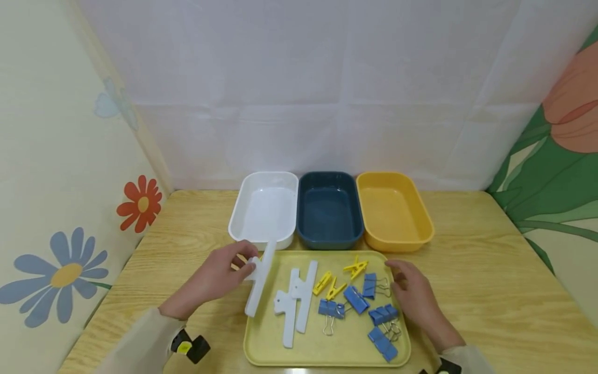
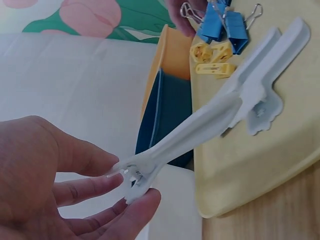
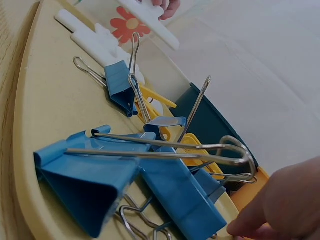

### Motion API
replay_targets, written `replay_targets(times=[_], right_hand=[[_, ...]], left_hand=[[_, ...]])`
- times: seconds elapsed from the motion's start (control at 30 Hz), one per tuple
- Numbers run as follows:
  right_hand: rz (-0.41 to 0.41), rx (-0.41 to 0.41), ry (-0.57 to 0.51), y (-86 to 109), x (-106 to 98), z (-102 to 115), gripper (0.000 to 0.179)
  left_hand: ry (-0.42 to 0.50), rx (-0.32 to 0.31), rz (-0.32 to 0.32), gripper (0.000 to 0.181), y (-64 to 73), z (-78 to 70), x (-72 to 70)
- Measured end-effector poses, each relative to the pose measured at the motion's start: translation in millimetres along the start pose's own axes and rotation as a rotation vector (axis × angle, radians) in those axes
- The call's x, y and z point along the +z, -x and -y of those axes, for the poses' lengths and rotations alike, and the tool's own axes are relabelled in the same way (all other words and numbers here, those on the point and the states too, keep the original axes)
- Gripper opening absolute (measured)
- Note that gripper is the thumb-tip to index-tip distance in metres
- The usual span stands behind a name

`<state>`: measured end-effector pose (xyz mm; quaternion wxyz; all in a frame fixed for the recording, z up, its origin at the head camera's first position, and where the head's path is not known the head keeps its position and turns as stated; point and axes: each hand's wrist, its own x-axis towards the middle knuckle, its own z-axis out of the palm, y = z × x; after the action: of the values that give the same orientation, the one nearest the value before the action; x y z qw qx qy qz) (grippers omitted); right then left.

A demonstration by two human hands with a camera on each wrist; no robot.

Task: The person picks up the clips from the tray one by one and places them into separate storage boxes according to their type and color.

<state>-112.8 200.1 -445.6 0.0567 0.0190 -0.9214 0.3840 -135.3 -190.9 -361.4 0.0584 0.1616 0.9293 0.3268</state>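
My left hand (image 1: 221,272) pinches a white bag-sealing clip (image 1: 260,285) by its handle end, holding it tilted above the left edge of the yellow tray (image 1: 345,350). In the left wrist view, thumb and fingers sit on both sides of the clip's handle (image 2: 135,175). Two more white sealing clips (image 1: 289,322) lie on the tray, partly overlapping. To their right are several yellow clothespins (image 1: 322,283) and several blue binder clips (image 1: 356,299). My right hand (image 1: 416,293) rests at the tray's right edge with loosely bent fingers, holding no clip.
Behind the tray stand three bins side by side: white (image 1: 263,208), dark blue (image 1: 329,208) and yellow (image 1: 394,208). The wooden table (image 1: 490,270) extends to both sides. A white cloth (image 1: 327,104) hangs behind the bins.
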Motion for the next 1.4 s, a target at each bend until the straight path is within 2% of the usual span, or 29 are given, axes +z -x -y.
replay_targets(times=[0.17, 0.27, 0.4, 0.63, 0.77, 1.0, 1.4], right_hand=[[0.015, 0.013, -0.013, -1.6, 0.4, -1.3, 0.049], [0.015, 0.008, -0.022, -2.1, 0.7, -2.8, 0.048], [0.009, -0.013, -0.022, -1.9, 0.4, -3.0, 0.047], [0.0, -0.019, -0.01, 0.3, -0.7, -0.5, 0.045], [0.003, -0.017, -0.01, 0.2, -1.0, -0.1, 0.044], [-0.005, -0.03, -0.013, -0.7, -0.1, -0.5, 0.044], [0.002, -0.002, -0.016, -0.9, 0.4, 0.4, 0.044]], left_hand=[[0.028, 0.002, 0.007, 0.015, -7.7, -3.0, -7.4], [0.038, 0.016, 0.008, 0.015, -12.4, -4.6, -11.1], [0.04, 0.005, 0.009, 0.015, -17.8, -7.7, -14.2], [0.031, -0.054, 0.018, 0.015, -27.9, -10.8, -16.9], [0.04, -0.067, 0.019, 0.014, -34.5, -10.9, -19.0], [0.065, -0.045, 0.002, 0.013, -46.5, -6.9, -20.7], [0.133, -0.127, 0.013, 0.017, -69.9, -4.1, -20.2]])
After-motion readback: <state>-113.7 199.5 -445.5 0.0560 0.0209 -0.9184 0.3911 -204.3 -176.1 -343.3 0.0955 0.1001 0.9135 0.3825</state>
